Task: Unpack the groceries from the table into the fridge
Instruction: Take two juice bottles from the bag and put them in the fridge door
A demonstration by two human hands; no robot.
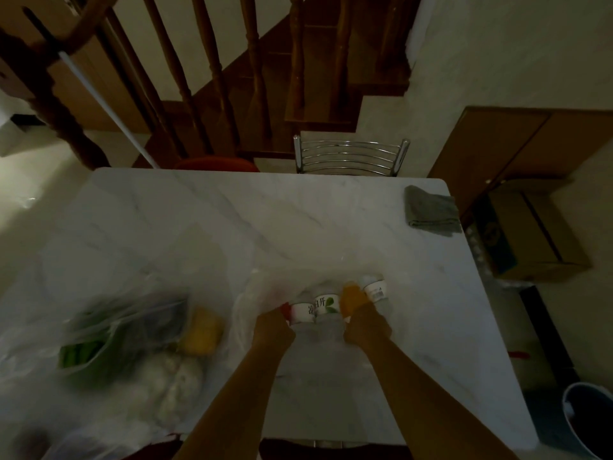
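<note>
Head view: you look down on a white marble desk, dim light, both forearms reaching in from the near edge.
Bottles: a cluster of drink bottles stands near the front middle of the desk, wrapped in a thin clear bag; the orange bottle sits among white-labelled ones.
Left hand: curled against the left flank of the cluster, gripping the leftmost bottle through or beside the plastic; the fingers themselves are hidden.
Right hand: curled round the orange bottle on the right flank, fingers also out of sight.
Other groceries: a second clear bag of vegetables lies well to your left, blurred, with green stalks, something yellow and a pale bundle.
Fridge: not in view.
Step in hand (judgement): getting the bottles out of the bag, or lifting them as a set.
How to do it well: squeeze inward evenly from both sides so the middle bottles do not drop. Keep them upright. Watch the loose plastic, as it may snag or slip.
Off-task: grey cloth at the far right corner; leave it.
</note>
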